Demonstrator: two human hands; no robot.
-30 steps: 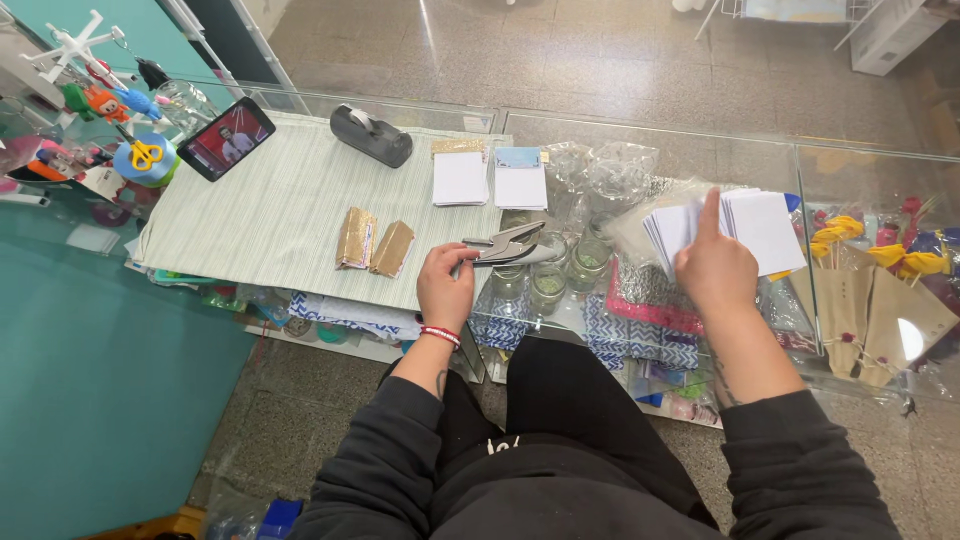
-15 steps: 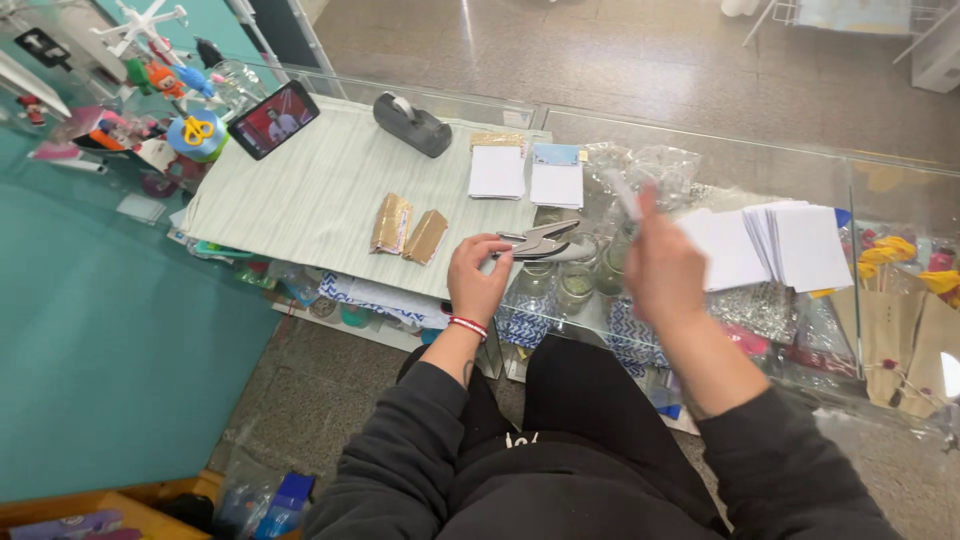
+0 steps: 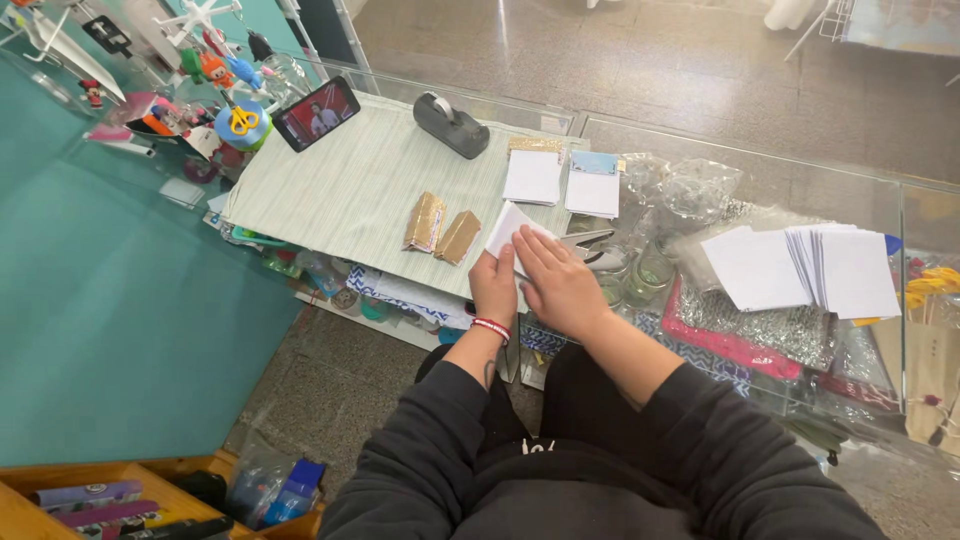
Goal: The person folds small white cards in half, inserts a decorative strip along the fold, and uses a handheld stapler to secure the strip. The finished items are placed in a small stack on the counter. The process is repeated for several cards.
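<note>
Basically both hands are on one white paper sheet (image 3: 506,228) at the near edge of the striped mat (image 3: 350,180). Left hand (image 3: 494,285) pinches the sheet's near side, fingers closed on it. Right hand (image 3: 558,283) lies flat with open palm pressing the sheet down. Scissors (image 3: 592,245) sit just beside the right hand. Two gold packets (image 3: 441,226) lie just left of the sheet. White paper stack (image 3: 805,266) is well apart on the right.

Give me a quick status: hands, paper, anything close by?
Left hand and right hand both pressing small white paper sheet onto the mat. Grey metal hole punch right beside it.
</note>
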